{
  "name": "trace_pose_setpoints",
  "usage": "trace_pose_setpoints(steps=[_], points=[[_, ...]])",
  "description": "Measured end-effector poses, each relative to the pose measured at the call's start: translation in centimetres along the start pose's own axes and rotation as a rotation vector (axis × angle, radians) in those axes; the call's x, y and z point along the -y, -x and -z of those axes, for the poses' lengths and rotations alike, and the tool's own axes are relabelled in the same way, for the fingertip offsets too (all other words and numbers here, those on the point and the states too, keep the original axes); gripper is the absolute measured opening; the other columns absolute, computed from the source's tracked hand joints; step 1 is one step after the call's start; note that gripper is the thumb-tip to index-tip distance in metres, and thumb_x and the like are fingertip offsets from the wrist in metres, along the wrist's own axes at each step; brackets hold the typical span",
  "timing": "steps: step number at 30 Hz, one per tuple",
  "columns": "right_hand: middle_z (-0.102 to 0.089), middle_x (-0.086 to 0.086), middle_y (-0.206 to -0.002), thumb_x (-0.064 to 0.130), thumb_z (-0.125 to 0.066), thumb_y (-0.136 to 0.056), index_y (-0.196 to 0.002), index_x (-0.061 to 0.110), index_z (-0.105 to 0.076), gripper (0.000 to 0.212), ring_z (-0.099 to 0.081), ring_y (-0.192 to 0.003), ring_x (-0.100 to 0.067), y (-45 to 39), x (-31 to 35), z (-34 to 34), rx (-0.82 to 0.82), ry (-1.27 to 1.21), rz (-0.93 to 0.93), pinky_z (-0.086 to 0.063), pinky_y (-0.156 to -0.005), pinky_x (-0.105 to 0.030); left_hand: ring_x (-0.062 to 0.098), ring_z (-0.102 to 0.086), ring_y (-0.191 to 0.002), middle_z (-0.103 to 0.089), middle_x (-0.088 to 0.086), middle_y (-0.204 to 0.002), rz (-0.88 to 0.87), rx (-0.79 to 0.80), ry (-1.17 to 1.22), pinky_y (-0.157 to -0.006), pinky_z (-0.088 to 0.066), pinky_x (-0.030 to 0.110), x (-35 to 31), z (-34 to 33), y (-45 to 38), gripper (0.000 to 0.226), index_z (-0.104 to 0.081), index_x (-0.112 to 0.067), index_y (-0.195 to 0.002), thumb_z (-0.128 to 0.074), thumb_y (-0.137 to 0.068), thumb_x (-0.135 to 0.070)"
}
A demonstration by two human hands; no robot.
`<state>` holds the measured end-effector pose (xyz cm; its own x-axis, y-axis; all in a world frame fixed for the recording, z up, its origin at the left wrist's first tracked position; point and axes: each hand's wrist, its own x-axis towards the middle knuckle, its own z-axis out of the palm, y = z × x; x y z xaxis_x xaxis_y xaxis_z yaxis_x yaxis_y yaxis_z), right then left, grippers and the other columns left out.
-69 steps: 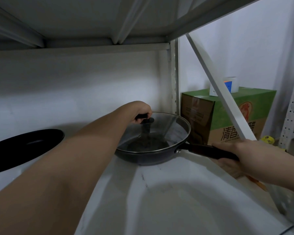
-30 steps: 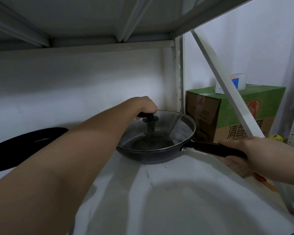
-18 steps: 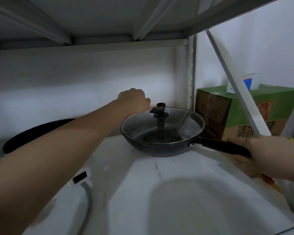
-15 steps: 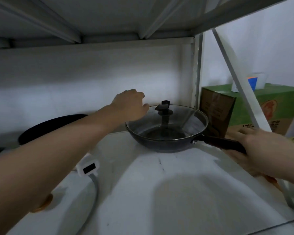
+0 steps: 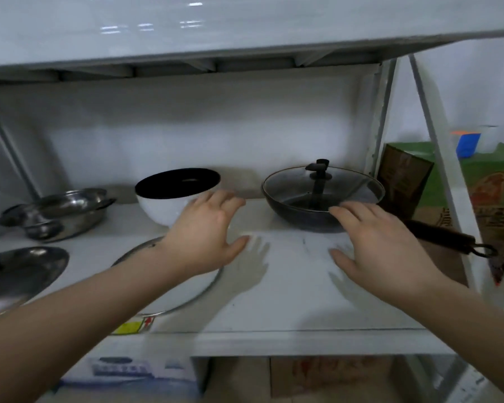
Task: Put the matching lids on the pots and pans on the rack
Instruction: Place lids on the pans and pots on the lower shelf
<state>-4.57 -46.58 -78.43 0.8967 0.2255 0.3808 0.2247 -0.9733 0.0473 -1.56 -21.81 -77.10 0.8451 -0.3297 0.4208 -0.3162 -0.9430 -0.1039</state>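
Note:
A dark frying pan (image 5: pixel 306 218) sits at the back right of the white rack shelf (image 5: pixel 285 289), its glass lid (image 5: pixel 323 186) with a black knob resting on it and its handle (image 5: pixel 442 236) sticking out to the right. My right hand (image 5: pixel 381 248) hovers open in front of the pan, holding nothing. My left hand (image 5: pixel 207 231) is open too, above a flat glass lid (image 5: pixel 186 289) lying on the shelf. Behind it stands a white pot (image 5: pixel 169 202) with a black inside, uncovered. At far left sit steel pots (image 5: pixel 61 212) and a steel lid (image 5: pixel 21 274).
An upper shelf (image 5: pixel 216 33) overhangs the work area. A green and brown cardboard box (image 5: pixel 489 181) stands right of the rack's slanted white brace (image 5: pixel 437 146). Boxes sit on the level below the shelf.
My left hand let go of the lid's knob and my right hand let go of the pan's handle. Both drew back, open, towards the shelf's front. The view pulled back, showing more cookware at left.

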Motion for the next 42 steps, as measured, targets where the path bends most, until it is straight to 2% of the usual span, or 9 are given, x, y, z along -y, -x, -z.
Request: trace_pose_setpoints(steps=[2, 5, 8, 16, 22, 28, 33, 37, 42], points=[[-0.035, -0.002, -0.149, 0.043, -0.052, -0.089, -0.146, 0.020, -0.028, 0.066, -0.031, -0.138, -0.022, 1.2, 1.2, 0.1, -0.004, -0.007, 0.027, -0.028, -0.114, -0.037, 0.031, -0.056, -0.114, -0.058, 0.008, -0.127, 0.032, 0.020, -0.003, -0.097, -0.047, 0.040, -0.1, 0.8, 2.5, 0.068, -0.056, -0.017, -0.122, -0.039, -0.070, -0.057], [-0.045, -0.006, -0.144, 0.038, -0.061, -0.084, -0.141, 0.016, -0.039, 0.066, -0.041, -0.133, -0.027, 2.9, 3.1, 0.5, -0.040, -0.028, 0.055, -0.035, -0.108, -0.041, 0.030, -0.054, -0.116, -0.056, 0.006, -0.130, 0.078, 0.039, -0.022, -0.097, -0.045, 0.038, 0.2, 2.2, 6.5, 0.063, -0.054, -0.019, -0.125, -0.043, -0.074, -0.055], [-0.041, -0.005, -0.147, 0.037, -0.059, -0.085, -0.143, 0.017, -0.036, 0.065, -0.035, -0.136, -0.025, 4.2, 5.2, 0.9, -0.028, -0.073, 0.101, -0.030, -0.111, -0.038, 0.024, -0.047, -0.126, -0.048, 0.003, -0.140, 0.128, 0.083, -0.069, -0.104, -0.040, 0.037, 1.0, 3.9, 10.3, 0.060, -0.045, -0.023, -0.134, -0.053, -0.081, -0.051], [-0.036, -0.001, -0.147, 0.040, -0.052, -0.089, -0.143, 0.020, -0.031, 0.062, -0.032, -0.136, -0.022, 4.3, 11.3, 3.1, -0.027, -0.125, 0.211, -0.028, -0.111, -0.036, 0.024, -0.046, -0.127, -0.047, 0.002, -0.141, 0.228, 0.085, -0.141, -0.106, -0.038, 0.038, 5.3, 7.2, 16.3, 0.061, -0.044, -0.024, -0.135, -0.055, -0.082, -0.051], [-0.047, -0.002, -0.138, 0.036, -0.056, -0.086, -0.138, 0.020, -0.039, 0.057, -0.041, -0.129, -0.025, 2.1, 14.6, 3.1, -0.032, -0.096, 0.238, -0.032, -0.108, -0.037, 0.023, -0.046, -0.126, -0.047, 0.001, -0.141, 0.225, 0.070, -0.118, -0.106, -0.037, 0.036, 8.7, 5.9, 16.1, 0.061, -0.043, -0.023, -0.136, -0.054, -0.083, -0.050], [-0.043, 0.000, -0.143, 0.035, -0.052, -0.088, -0.142, 0.020, -0.034, 0.059, -0.039, -0.131, -0.023, -2.3, 18.6, -0.1, -0.002, -0.067, 0.237, -0.033, -0.109, -0.036, 0.021, -0.044, -0.129, -0.045, 0.000, -0.143, 0.135, 0.067, -0.076, -0.108, -0.034, 0.034, 13.7, 1.7, 13.6, 0.059, -0.039, -0.022, -0.139, -0.050, -0.087, -0.047], [-0.042, -0.005, -0.144, 0.034, -0.053, -0.089, -0.142, 0.018, -0.035, 0.058, -0.036, -0.133, -0.024, -8.4, 22.5, -2.4, -0.037, -0.113, 0.208, -0.030, -0.109, -0.037, 0.028, -0.055, -0.119, -0.059, 0.007, -0.130, 0.020, 0.074, -0.109, -0.102, -0.041, 0.037, 19.0, -0.4, 10.2, 0.053, -0.053, -0.016, -0.128, -0.060, -0.081, -0.038], [-0.038, -0.007, -0.146, 0.031, -0.051, -0.089, -0.141, 0.017, -0.034, 0.056, -0.032, -0.135, -0.026, -11.5, 23.6, -3.7, -0.015, -0.120, 0.178, -0.029, -0.108, -0.037, 0.032, -0.058, -0.114, -0.062, 0.009, -0.126, -0.006, 0.106, -0.126, -0.097, -0.045, 0.040, 21.4, -1.3, 8.0, 0.054, -0.055, -0.014, -0.126, -0.063, -0.078, -0.037], [-0.041, -0.009, -0.144, 0.029, -0.055, -0.085, -0.140, 0.020, -0.037, 0.058, -0.039, -0.128, -0.031, -13.6, 22.2, -5.8, -0.018, -0.063, 0.150, -0.032, -0.105, -0.038, 0.026, -0.044, -0.129, -0.045, 0.005, -0.143, 0.004, 0.103, -0.096, -0.108, -0.034, 0.036, 21.4, -3.4, 6.4, 0.062, -0.035, -0.017, -0.142, -0.051, -0.087, -0.043]])
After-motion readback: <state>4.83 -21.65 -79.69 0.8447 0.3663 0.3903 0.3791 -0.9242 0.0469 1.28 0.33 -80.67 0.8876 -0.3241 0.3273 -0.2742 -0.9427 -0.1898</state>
